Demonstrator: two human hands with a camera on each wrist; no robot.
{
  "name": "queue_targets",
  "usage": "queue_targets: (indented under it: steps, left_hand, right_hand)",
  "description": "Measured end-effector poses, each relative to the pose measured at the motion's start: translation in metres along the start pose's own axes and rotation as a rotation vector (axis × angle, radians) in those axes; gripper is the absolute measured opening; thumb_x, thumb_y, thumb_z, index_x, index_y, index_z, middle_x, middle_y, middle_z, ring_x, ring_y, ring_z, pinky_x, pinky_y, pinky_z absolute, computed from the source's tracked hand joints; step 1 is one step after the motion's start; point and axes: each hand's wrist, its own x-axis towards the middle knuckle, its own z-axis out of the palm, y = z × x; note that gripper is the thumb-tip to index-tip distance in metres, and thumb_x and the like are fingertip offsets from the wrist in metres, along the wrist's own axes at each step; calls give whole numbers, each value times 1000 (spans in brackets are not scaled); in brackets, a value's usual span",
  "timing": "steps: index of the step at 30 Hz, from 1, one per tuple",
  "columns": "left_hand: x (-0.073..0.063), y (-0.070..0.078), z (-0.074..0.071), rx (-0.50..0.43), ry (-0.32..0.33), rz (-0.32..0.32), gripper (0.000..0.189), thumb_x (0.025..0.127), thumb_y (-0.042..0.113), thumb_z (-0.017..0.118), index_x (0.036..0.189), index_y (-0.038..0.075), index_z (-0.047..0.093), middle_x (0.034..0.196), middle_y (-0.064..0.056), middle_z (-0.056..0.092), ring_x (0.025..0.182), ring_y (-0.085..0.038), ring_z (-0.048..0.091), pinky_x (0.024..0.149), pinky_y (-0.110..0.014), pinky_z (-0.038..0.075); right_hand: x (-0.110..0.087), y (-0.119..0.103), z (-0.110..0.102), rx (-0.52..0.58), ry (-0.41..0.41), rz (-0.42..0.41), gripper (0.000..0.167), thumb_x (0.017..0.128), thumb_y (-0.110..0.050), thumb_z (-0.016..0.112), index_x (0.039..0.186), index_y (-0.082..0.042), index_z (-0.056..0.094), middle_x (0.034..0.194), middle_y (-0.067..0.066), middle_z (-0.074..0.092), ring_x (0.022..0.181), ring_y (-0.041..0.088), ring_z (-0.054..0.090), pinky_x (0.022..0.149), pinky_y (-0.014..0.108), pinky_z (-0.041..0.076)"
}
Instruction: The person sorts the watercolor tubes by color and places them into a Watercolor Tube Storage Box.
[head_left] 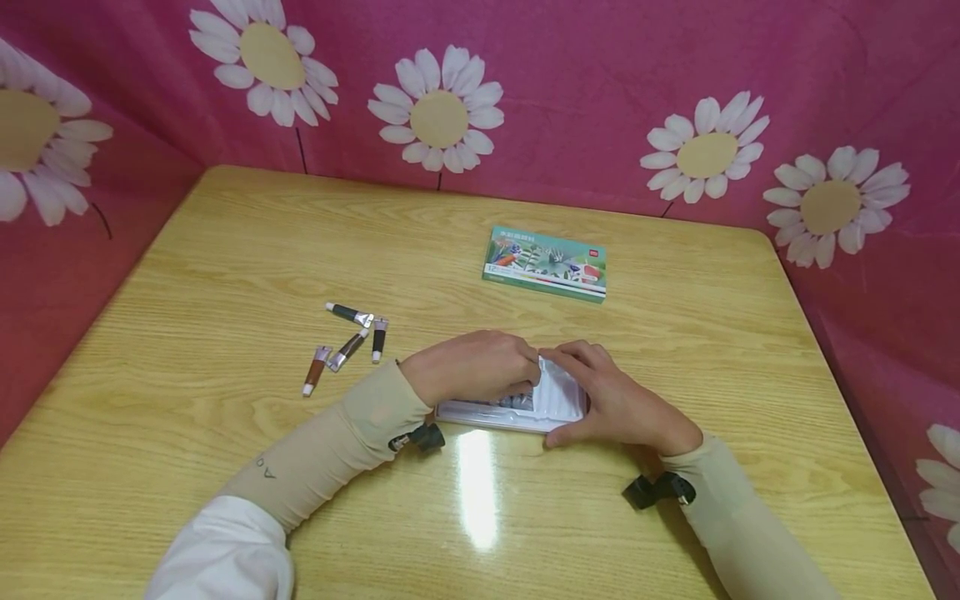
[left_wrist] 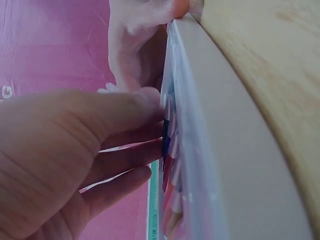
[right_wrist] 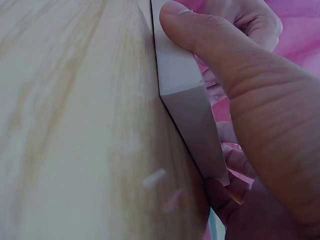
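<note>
From the head view, I see a white tray [head_left: 561,393] lying flat on the wooden table [head_left: 247,250], close in front of the person, where both arms reach it easily. The right hand [head_left: 618,402] grips its right end, thumb at the near side and fingers beyond, presumably to steady it. The left hand [head_left: 480,365] dips in over the paint tubes [head_left: 519,402], its fingers bent. Four loose tubes [head_left: 316,371] lie off to the left, well clear of the arms' work, and a green printed box [head_left: 545,267] sits further back, seemingly out of the way. In the left wrist view, the left thumb and fingertips reach the row of coloured tubes; I cannot tell whether they pinch one. In the right wrist view, the right thumb presses along the tray's side while fingers wrap the far corner, a hold that likely resists sliding.
</note>
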Motion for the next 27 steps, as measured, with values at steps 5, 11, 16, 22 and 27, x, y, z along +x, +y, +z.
queue_targets:
  steps: [5,11,16,22,27]
  left_hand:
    - [-1,0,-2,-19,-7,8,21,106,21,58,108,13,77,106,2,75,89,-9,64,85,-26,57]
    - [-6,-4,-9,-18,-8,-9,23,106,26,58,115,15,77,107,3,75,94,-8,68,92,-26,58]
    - [-13,-11,-19,-38,20,-44,23,105,27,61,116,15,77,105,2,77,94,-9,70,94,-27,59]
    - [-28,-23,-35,-76,48,-120,24,105,26,62,118,14,77,111,0,78,103,-14,73,100,-31,58]
    - [-42,-32,-47,-84,82,-216,23,102,26,66,118,15,78,112,0,78,105,-15,72,102,-33,58]
  right_hand:
    - [-1,0,0,3,0,0,113,67,-74,83,160,-28,37,152,-4,41,139,19,37,116,49,45]
    - [0,-1,0,-2,-1,2,113,67,-75,82,160,-28,37,153,-3,40,140,19,36,116,49,45]
    - [0,-1,-1,-4,-3,10,113,67,-74,83,159,-28,38,154,-2,39,141,20,36,117,49,45]
    - [0,-1,0,0,-4,18,114,66,-74,84,159,-28,38,154,-2,39,141,21,35,118,51,44]
    - [0,-2,1,5,-9,29,114,65,-74,84,159,-31,37,155,-1,38,141,22,35,118,53,44]
